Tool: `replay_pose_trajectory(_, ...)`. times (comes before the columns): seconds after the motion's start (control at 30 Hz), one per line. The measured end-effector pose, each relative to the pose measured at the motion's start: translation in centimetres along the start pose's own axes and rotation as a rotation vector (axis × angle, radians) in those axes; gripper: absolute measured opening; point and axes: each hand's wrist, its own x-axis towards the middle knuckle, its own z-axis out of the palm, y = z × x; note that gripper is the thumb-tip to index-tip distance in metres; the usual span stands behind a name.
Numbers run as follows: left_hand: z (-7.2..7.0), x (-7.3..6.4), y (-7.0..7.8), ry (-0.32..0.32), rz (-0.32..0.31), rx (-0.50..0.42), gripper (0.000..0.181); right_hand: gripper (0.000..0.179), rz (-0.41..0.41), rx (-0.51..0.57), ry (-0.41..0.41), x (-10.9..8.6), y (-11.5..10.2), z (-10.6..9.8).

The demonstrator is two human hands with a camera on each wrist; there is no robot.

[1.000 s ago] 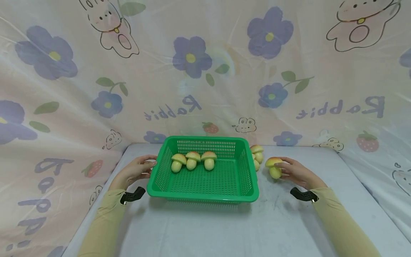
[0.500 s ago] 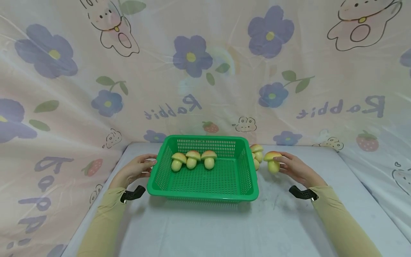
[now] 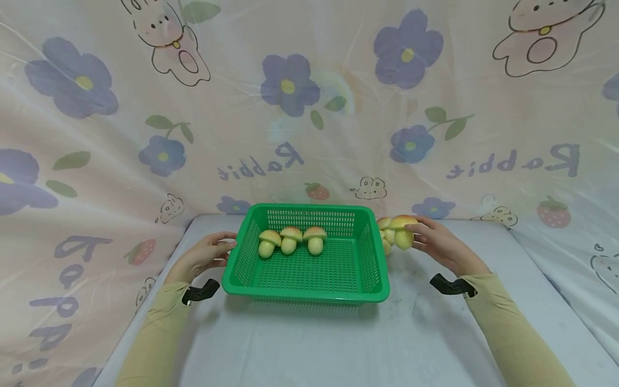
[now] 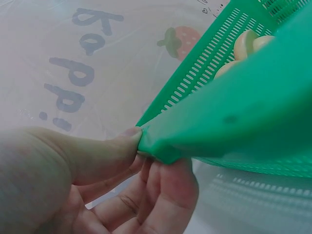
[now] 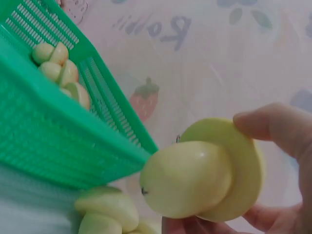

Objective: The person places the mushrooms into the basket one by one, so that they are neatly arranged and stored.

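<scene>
A green plastic basket (image 3: 309,297) stands on the table with three toy mushrooms (image 3: 288,242) in a row inside it. My left hand (image 3: 207,255) pinches the basket's left rim between thumb and fingers, as the left wrist view shows closely. Beyond the basket's right side, my right hand (image 3: 442,244) holds another toy mushroom (image 5: 190,178) by its cap, lifted off the table. Its cap is yellow with an orange-red top, and its stem is pale yellow and rounded. Below it, other mushrooms (image 5: 107,212) lie beside the basket, partly hidden by the basket and the held one.
The table (image 3: 309,349) has a pale cloth cover. A curtain (image 3: 338,123) printed with flowers, rabbits and strawberries rises behind and along the sides. Black wrist mounts (image 3: 452,285) sit at both sleeves.
My right hand has raised the mushroom and carried it left and away from me, over the mushrooms beside the basket. The left hand and the basket have stayed put.
</scene>
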Motion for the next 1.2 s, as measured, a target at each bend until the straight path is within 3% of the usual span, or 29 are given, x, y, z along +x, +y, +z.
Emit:
replay_pose_trajectory(0.47,0.1,0.0,-0.2,0.021,-0.017,0.01,0.051,0.058,-0.089,0.004,-0.104,0.5,-2.3,3.5)
replay_pose_trajectory(1.2,0.1,-0.1,0.0,0.016,-0.003,0.008,0.048,0.062,-0.069,0.039,-0.202,2.9,-3.5,7.5)
